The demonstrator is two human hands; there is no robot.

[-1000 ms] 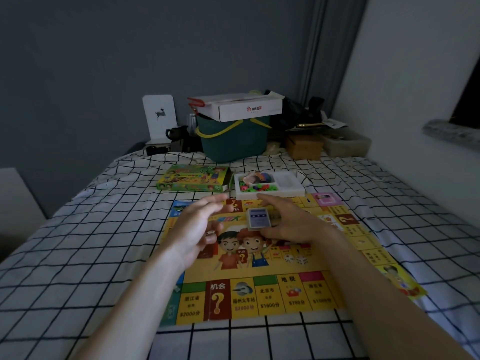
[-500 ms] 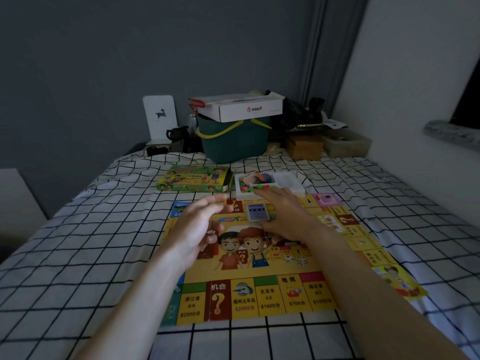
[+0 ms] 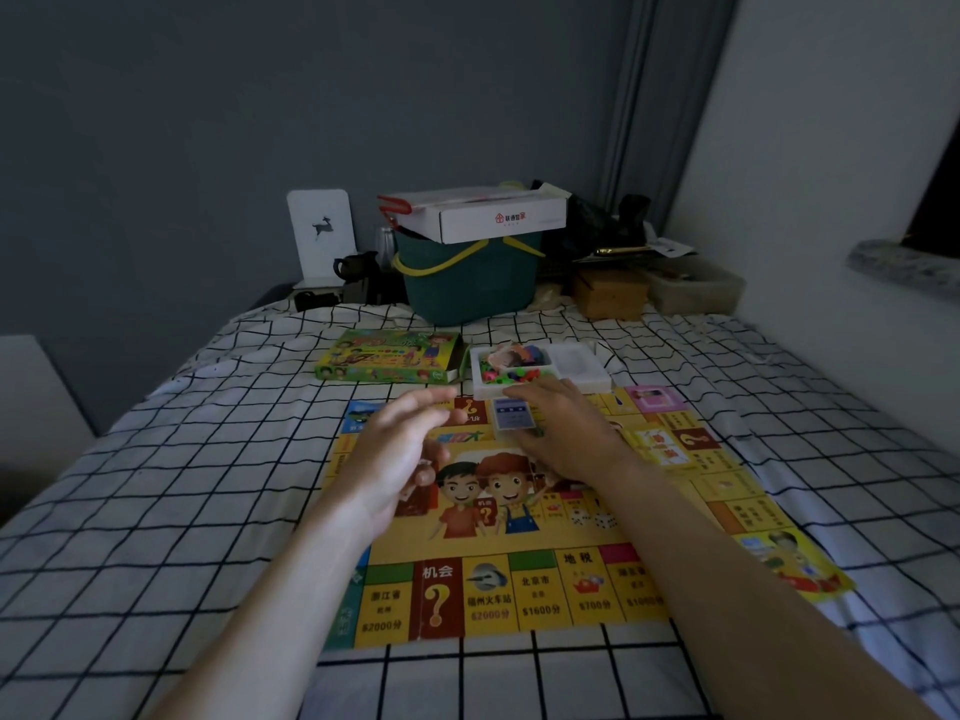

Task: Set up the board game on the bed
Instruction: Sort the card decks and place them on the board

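Green game box lid lies flat on bed, L of white box tray; tray's L compartment holds colourful pieces, R compartment looks empty. Game board lies unfolded mid-bed w/ bare checked sheet all round. L hand hovers over board, fingers loosely spread, holding nothing. R hand pinches blue card deck at board's far edge, just before tray. Dim room, grey wall; green bucket behind w/ white carton on top.
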